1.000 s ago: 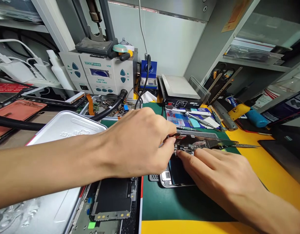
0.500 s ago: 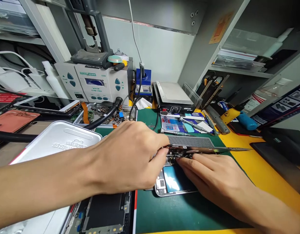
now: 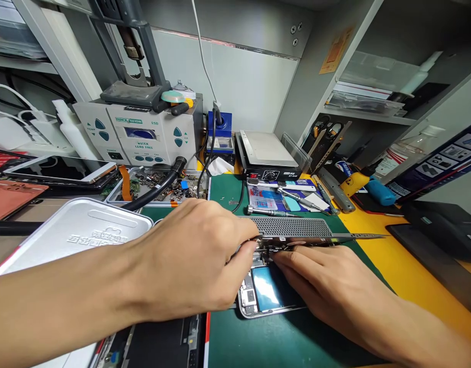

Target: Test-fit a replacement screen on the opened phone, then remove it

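Note:
An opened phone body (image 3: 272, 289) lies on the green mat (image 3: 254, 340), its inner parts and a shiny blue-black battery showing. Above its far part a thin dark screen panel (image 3: 308, 239) is held up nearly edge-on. My left hand (image 3: 208, 250) pinches the panel's left end between thumb and curled fingers. Beneath the panel, my right hand (image 3: 320, 271) reaches into the phone from the right, fingers pressed together near the small connectors. Its fingertips are partly hidden, and whether they hold anything cannot be made out.
Behind the hands lie a perforated metal plate (image 3: 292, 226), screwdrivers (image 3: 302, 198) and a heating plate (image 3: 269, 153). A grey hot-air station (image 3: 139, 133) stands at the back left, its black hose crossing a parts tray (image 3: 155, 184). A white lid (image 3: 86, 220) and another opened device (image 3: 162, 342) are at the left.
The whole view has shifted slightly, so most things appear a little lower and further left. Both hands keep nearly the same places at the panel and phone.

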Demonstrator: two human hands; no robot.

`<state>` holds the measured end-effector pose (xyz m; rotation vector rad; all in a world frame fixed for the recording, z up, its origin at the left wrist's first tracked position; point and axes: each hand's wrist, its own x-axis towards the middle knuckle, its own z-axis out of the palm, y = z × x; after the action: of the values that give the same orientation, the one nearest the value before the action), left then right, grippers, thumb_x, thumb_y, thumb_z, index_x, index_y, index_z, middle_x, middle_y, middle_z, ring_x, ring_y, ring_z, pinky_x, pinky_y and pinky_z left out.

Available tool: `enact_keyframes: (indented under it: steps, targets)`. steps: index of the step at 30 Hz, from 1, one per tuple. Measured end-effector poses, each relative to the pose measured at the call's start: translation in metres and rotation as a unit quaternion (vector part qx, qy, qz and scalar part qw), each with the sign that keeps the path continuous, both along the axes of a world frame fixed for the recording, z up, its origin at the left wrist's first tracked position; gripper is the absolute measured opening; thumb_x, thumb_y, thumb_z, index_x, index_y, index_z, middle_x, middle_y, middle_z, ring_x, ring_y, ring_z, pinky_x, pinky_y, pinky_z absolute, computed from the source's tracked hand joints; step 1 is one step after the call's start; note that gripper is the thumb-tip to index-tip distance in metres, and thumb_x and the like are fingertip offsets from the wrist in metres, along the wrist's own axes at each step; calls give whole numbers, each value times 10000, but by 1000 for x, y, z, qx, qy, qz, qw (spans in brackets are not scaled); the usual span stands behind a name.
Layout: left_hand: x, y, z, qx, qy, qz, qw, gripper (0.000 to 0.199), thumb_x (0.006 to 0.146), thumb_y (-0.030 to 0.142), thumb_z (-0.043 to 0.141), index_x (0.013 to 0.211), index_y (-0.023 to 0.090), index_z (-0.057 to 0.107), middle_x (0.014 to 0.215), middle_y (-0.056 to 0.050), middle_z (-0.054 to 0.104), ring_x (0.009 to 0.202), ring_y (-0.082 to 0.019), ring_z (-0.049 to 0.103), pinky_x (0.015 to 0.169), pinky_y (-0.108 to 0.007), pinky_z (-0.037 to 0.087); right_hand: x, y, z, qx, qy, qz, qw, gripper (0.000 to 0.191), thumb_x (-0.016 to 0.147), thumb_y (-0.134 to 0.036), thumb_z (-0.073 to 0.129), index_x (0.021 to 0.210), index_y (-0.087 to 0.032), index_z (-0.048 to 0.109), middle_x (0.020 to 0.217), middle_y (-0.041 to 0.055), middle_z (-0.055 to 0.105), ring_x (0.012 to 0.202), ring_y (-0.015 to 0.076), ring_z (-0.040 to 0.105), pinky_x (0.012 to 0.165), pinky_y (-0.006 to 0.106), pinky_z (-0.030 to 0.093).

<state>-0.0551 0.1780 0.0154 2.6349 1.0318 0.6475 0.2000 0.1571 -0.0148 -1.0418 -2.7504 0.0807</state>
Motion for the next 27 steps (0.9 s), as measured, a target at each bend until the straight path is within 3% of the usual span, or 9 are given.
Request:
enact_keyframes:
  steps: [5,11,15,20,27]
  targets:
    - [0,0,1,13,-3,0,1000,247,939,194,532,920,217,777,707,-1,715,620,-192,672,594,-373,446,4,-3,-3,30,-24,1,999,263,996,-27,423,915,-199,606,815,2,688,628,163,619,615,332,408]
    - [-2,-1,-2,30,-17,-3,999,244,942,186,540,983,220,778,729,10,726,628,-189,685,589,-376,465,12,-25,2,121,-6,30,992,256,992,-57,453,1173,-106,628,747,13,661,529,173,572,498,352,376]
    - [-1,-1,-3,36,-29,-9,999,213,942,177,544,824,204,720,771,-5,744,668,-189,708,607,-369,497,1,-39,2,145,-62,67,985,350,1015,-91,375,1236,-59,644,675,8,643,486,160,596,448,325,427]
    - [0,-2,-1,58,-35,-12,998,273,933,166,553,664,210,568,808,-2,764,676,-188,724,592,-369,506,-18,-39,-6,205,-86,24,975,363,1055,-200,406,1221,-47,689,658,37,662,455,187,609,387,341,429]
    - [-2,-2,-4,43,-30,-10,999,269,940,167,533,688,207,620,745,0,725,655,-182,698,593,-369,490,-16,-37,-9,202,-66,7,977,397,1075,-275,422,1195,-17,699,722,83,720,502,210,655,408,347,505]
